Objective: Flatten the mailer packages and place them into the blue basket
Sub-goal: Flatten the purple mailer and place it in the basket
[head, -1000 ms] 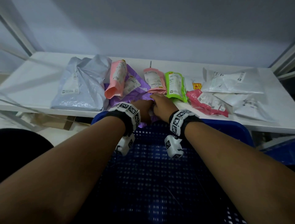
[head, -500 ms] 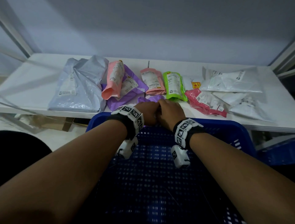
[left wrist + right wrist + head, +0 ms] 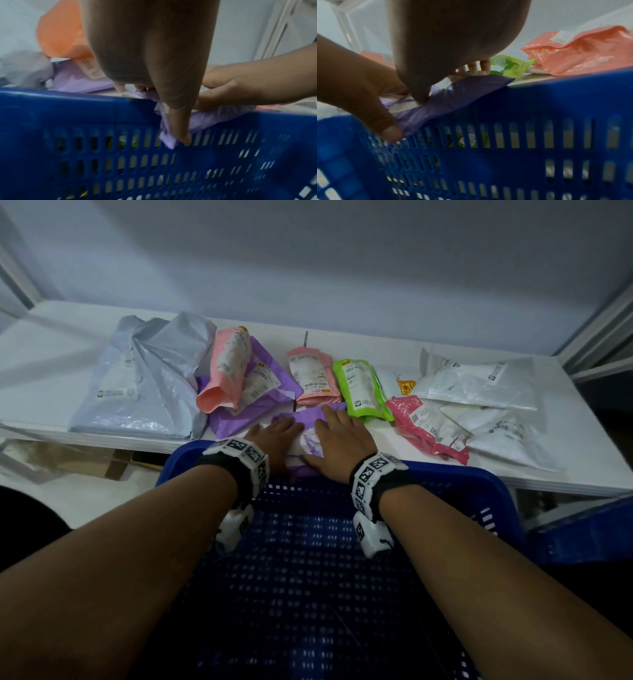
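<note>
A small purple mailer (image 3: 308,416) with a white label lies at the table's front edge, and its near end hangs over the far rim of the blue basket (image 3: 462,474). Both hands lie flat on top of it, side by side. My left hand (image 3: 282,424) covers its left part. In the left wrist view the left thumb (image 3: 180,125) points down and holds the hanging purple mailer (image 3: 205,120) against the basket wall (image 3: 68,105). My right hand (image 3: 334,421) presses with spread straight fingers. In the right wrist view the purple mailer (image 3: 462,94) bends over the basket rim (image 3: 556,94).
Other mailers lie on the white table (image 3: 51,344): a large grey one (image 3: 137,385), a rolled pink one (image 3: 226,368) on a bigger purple one (image 3: 267,405), a pink one (image 3: 311,374), a green one (image 3: 363,386), a red one (image 3: 428,426) and white ones (image 3: 479,381).
My hands were bunched together over the purple mailer. They have slid apart and now lie flat on it, and the mailer is spread wider beneath them.
</note>
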